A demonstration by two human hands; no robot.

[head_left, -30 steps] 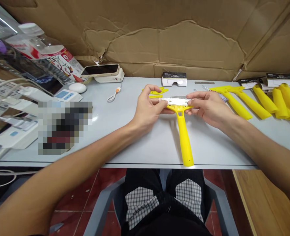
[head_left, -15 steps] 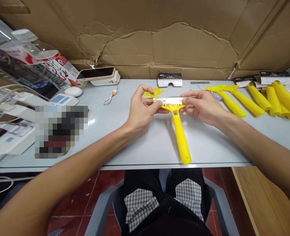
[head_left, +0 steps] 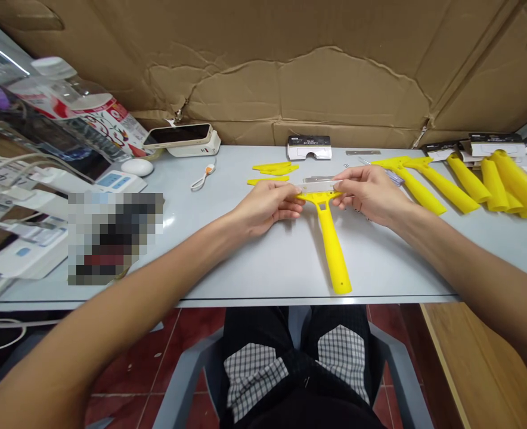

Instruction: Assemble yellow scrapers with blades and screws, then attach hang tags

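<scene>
A yellow scraper [head_left: 332,250] with a T-shaped plastic head lies in front of me, its handle pointing toward the table's front edge. Along its head sits a silver metal plate [head_left: 319,186]. My left hand [head_left: 270,208] is closed on the left end of the head, its thumb at the plate's edge. At the opposite end, my right hand [head_left: 371,193] pinches the plate and head between thumb and fingers. Another thin metal strip [head_left: 312,179] shows just behind the plate. Loose yellow plastic pieces [head_left: 275,169] lie beyond my left hand.
Yellow scraper handles [head_left: 451,190] and several hollow yellow grips [head_left: 496,185] lie at the right. A black-and-white card holder [head_left: 309,147] and a flat blade [head_left: 362,152] lie at the back. Phone [head_left: 178,135], bottle [head_left: 107,119] and power strips [head_left: 26,253] crowd the left.
My left hand has come lower, its index finger no longer arched behind the plate. The scraper has shifted slightly right, and my right hand keeps its hold.
</scene>
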